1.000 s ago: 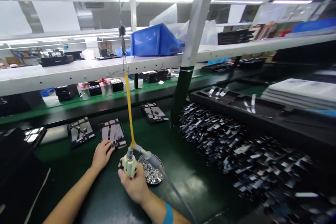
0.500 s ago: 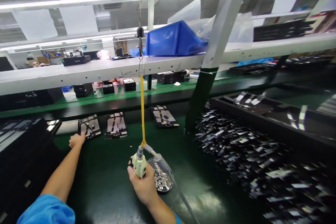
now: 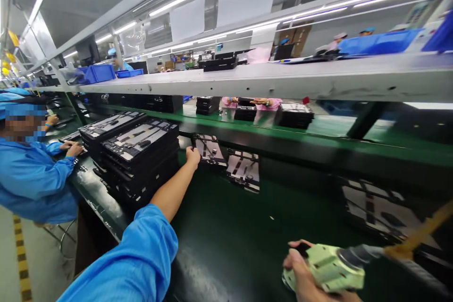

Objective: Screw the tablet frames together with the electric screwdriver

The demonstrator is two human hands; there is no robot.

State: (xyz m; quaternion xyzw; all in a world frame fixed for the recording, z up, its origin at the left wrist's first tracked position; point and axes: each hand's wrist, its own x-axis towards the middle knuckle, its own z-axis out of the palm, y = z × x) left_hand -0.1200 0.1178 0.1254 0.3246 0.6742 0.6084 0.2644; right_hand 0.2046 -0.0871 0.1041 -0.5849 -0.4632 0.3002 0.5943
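My left hand (image 3: 193,157) is closed at the near-left edge of a flat tablet-like device panel (image 3: 209,150); its fingertips are partly hidden. Just right of it lies a second such panel (image 3: 243,171), with white, black and silver parts on its face. My right hand (image 3: 304,273), low on the right, is wrapped round a pale green electric screwdriver (image 3: 334,269). A grey collar and a blurred yellow strap (image 3: 421,233) run from the tool's end to the right edge. The tool's tip is hidden.
Stacked black trays (image 3: 141,151) holding panels stand left of my left arm. Beyond them sits a co-worker in blue (image 3: 28,174). Another blurred panel (image 3: 378,210) lies at the right. A white shelf (image 3: 247,82) crosses above the green bench; pink-sleeved hands (image 3: 262,102) show beneath it.
The view has swung left, bringing the co-worker and tray stacks into sight. The small-parts dish and the heap of strips have left view. Both hands keep similar holds.
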